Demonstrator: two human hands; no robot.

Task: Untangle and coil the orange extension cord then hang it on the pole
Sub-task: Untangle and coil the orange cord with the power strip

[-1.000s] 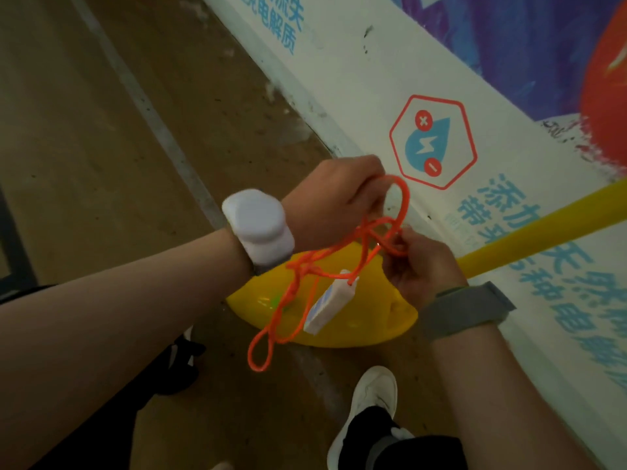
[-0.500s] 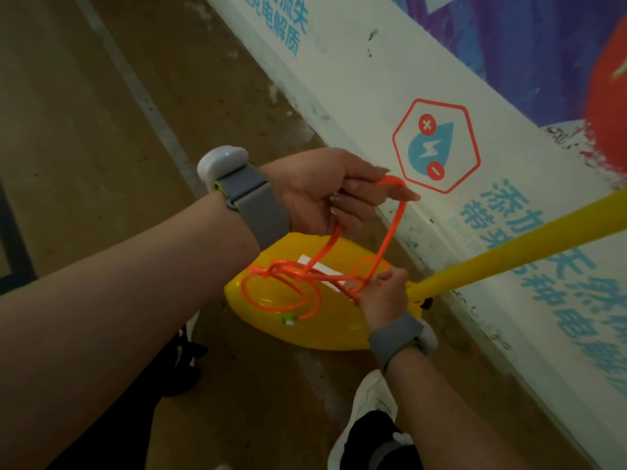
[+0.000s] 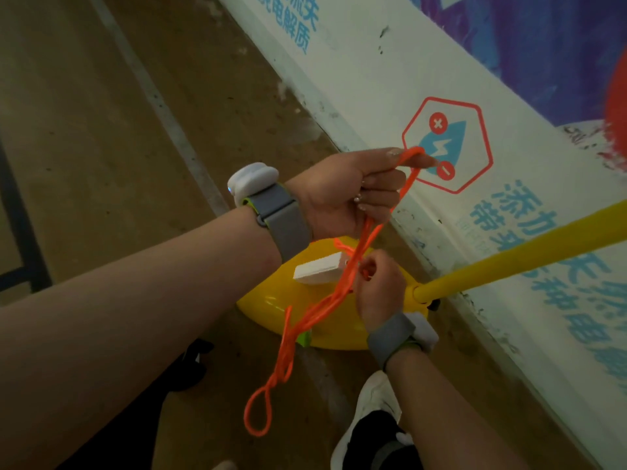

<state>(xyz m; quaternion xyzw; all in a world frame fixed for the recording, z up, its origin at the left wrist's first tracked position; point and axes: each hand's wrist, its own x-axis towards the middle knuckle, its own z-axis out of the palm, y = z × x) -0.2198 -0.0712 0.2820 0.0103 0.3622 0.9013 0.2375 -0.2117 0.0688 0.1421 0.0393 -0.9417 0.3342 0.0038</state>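
Looped wide a moment ago, the thin orange extension cord (image 3: 322,305) now hangs in long strands over the yellow plastic base (image 3: 268,308), gripped by the left hand (image 3: 346,195), pinched lower by the right hand (image 3: 380,286): likely nearly untangled

- The left hand (image 3: 349,195) holds the orange cord (image 3: 286,354) up, a loop lying over its extended forefinger.
- The right hand (image 3: 380,286) pinches the strands lower down, beside a white plug block (image 3: 320,271).
- Tangled loops dangle below, in front of the yellow base (image 3: 268,307) and slanting yellow pole (image 3: 526,256).

"电解质" (blue) on wall banner (image 3: 356,72)
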